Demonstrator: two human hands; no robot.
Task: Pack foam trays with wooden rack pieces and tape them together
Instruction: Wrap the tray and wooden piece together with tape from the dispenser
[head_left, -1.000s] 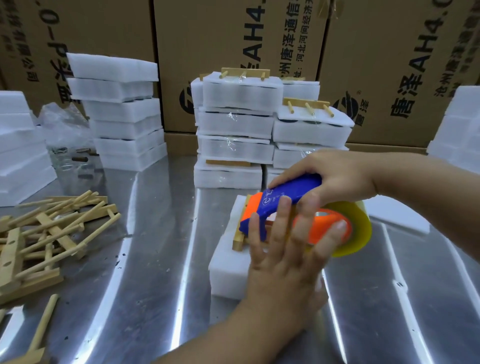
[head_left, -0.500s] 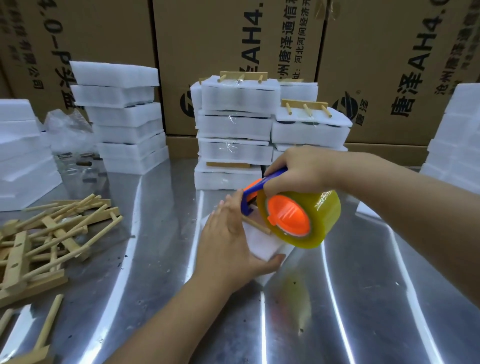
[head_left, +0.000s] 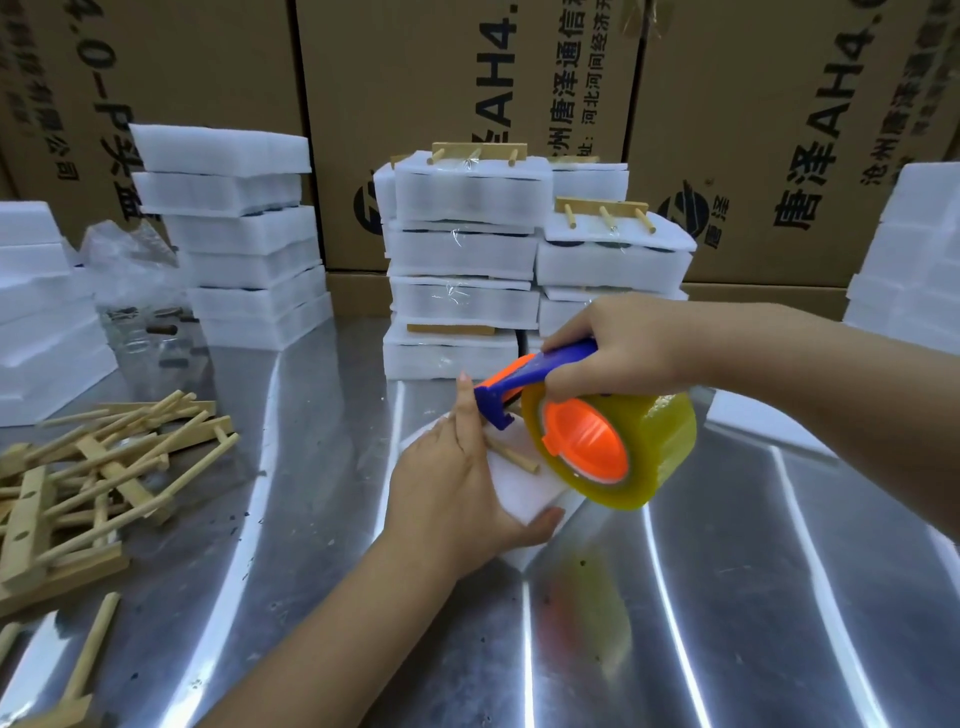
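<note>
A white foam tray (head_left: 524, 491) with a wooden rack piece (head_left: 511, 457) on it is tilted up on the metal table (head_left: 727, 597). My left hand (head_left: 457, 493) holds the tray, thumb under its near edge and fingers over its left side. My right hand (head_left: 618, 345) grips the blue handle of a tape dispenser (head_left: 597, 441) with an orange hub and a yellowish tape roll. The dispenser's blue nose touches the tray's top by my left fingertips.
Taped foam packs (head_left: 462, 260) are stacked behind the tray. Plain foam trays stand at back left (head_left: 234, 234), far left (head_left: 36, 312) and far right (head_left: 914, 260). Loose wooden rack pieces (head_left: 88, 478) lie at left. Cardboard boxes (head_left: 467, 78) form the back wall.
The foam tray went from lying flat to tilted up in my left hand. The tape dispenser turned so the roll's orange hub faces me.
</note>
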